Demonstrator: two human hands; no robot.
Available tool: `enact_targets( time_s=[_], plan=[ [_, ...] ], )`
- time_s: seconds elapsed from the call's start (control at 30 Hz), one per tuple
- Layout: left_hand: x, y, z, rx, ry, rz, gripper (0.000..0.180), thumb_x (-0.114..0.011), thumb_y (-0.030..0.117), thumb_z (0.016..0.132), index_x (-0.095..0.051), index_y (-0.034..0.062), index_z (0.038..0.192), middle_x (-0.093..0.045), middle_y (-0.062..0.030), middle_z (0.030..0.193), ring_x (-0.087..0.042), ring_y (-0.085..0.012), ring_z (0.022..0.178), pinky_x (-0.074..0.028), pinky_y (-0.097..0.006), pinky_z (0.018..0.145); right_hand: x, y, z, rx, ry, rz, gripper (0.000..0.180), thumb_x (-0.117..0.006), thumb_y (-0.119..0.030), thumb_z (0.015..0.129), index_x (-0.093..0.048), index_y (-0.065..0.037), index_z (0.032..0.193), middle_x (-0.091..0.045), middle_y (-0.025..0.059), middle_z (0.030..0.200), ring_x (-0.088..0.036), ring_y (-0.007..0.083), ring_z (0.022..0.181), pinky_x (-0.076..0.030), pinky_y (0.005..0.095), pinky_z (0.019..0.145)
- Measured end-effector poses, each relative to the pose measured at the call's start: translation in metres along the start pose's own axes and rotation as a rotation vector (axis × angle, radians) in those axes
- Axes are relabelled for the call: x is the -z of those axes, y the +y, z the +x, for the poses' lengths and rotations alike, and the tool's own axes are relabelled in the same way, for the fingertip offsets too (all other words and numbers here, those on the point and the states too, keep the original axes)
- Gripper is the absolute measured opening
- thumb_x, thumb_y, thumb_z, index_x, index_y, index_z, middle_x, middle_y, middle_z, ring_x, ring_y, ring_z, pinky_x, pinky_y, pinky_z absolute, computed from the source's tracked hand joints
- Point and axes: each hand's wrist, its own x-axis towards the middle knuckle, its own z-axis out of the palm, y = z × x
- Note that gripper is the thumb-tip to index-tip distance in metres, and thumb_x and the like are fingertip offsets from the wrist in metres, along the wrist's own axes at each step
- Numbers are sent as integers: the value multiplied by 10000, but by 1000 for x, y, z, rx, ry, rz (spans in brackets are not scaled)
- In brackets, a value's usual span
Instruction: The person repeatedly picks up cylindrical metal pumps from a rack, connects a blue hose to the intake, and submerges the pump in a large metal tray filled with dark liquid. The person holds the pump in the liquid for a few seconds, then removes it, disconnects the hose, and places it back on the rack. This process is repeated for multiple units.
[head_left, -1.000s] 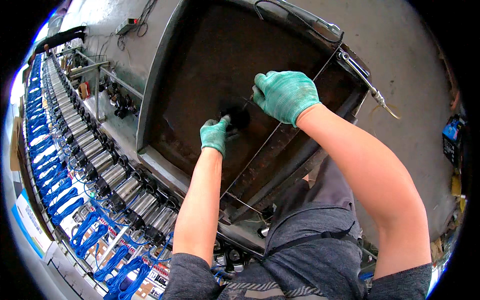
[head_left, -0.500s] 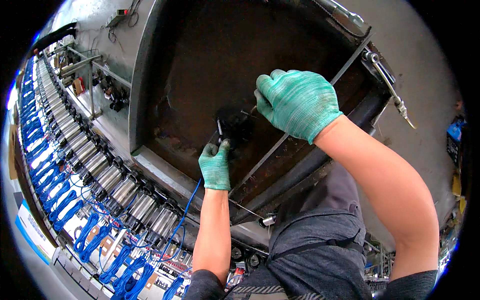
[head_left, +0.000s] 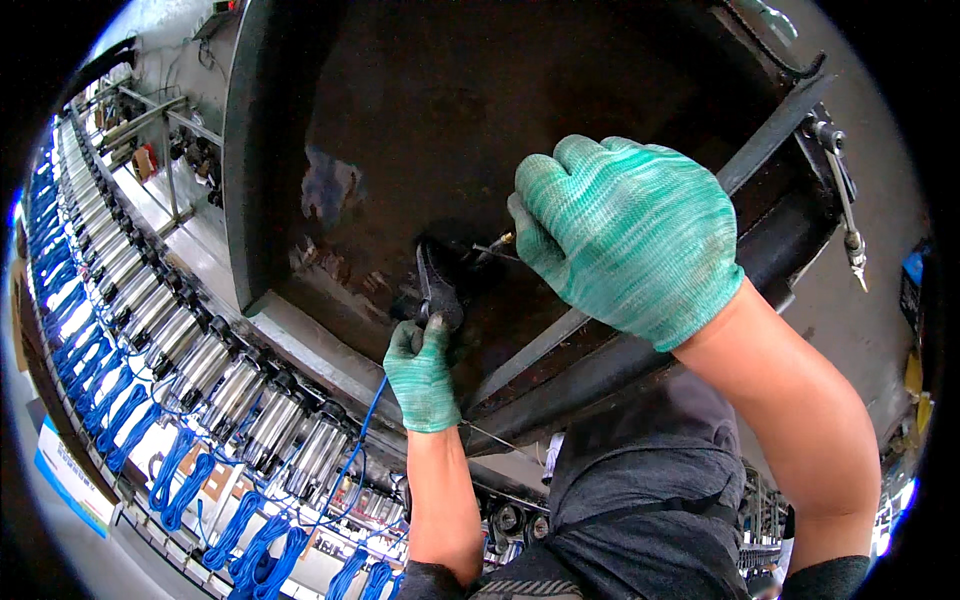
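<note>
Gloved hands stood apart over a dark metal tub

The left hand (head_left: 423,377), in a green knit glove, pinched the lower end of a dark part (head_left: 437,290) between thumb and fingers. That part was over the floor of a large tub (head_left: 238,180), near its lower edge. The right hand (head_left: 632,240), gloved alike, was curled round a thin metal rod (head_left: 492,247), whose free end pointed toward the dark part; most of its grip was hidden. A flat bar (head_left: 770,132) crossed the tub behind the right hand. Leftward, outside the tub, ran a row of silver cylinders (head_left: 215,350), with coiled blue cables (head_left: 180,490) alongside.
</note>
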Motion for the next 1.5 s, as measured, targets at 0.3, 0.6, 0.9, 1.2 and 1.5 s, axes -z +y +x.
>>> enact_targets(
  time_s=[0.3, 0.6, 0.9, 1.2, 1.5],
  plan=[
    [19, -33, 12, -44, -4, -29, 280, -732, 93, 949, -519, 76, 767, -557, 2, 734, -651, -155, 686, -576, -325, 605, -3, 3, -4, -3, 2, 23, 173, -784, -241, 785, -662, -144, 860, -576, 51, 729, -631, 236, 638, -499, 369, 538],
    [6, -8, 9, 38, 52, -107, 244, -705, 29, 921, -517, 74, 1071, -609, -74, 1001, -680, -222, 856, -612, -338, 640, -1, 3, -5, 1, -26, 88, 155, -779, -254, 777, -668, -157, 826, -578, 40, 732, -637, 209, 640, -496, 346, 529],
    [52, 17, 52, 251, -271, 34, 306, -689, 264, 955, -683, 54, 1176, -711, -80, 1017, -652, -164, 769, -517, -321, 609, 16, 8, -4, 47, -38, 161, 155, -762, -223, 829, -671, -116, 893, -629, 75, 773, -670, 268, 694, -543, 381, 591],
    [61, 54, 62, 423, -390, 229, 285, -715, 375, 943, -712, 110, 1047, -698, 3, 877, -555, -98, 622, -400, -234, 531, 43, 73, 4, 167, -137, -161, 306, -749, -267, 932, -732, -48, 1146, -738, 145, 1050, -731, 307, 916, -602, 376, 848],
    [73, -6, 30, 223, -293, 230, 407, -767, 411, 937, -667, 37, 1063, -608, 0, 768, -524, -93, 614, -410, -254, 552, 35, 99, -18, 150, -156, 35, 429, -806, -128, 898, -671, -37, 1294, -697, 141, 1233, -700, 280, 1121, -569, 388, 994]
  ],
)
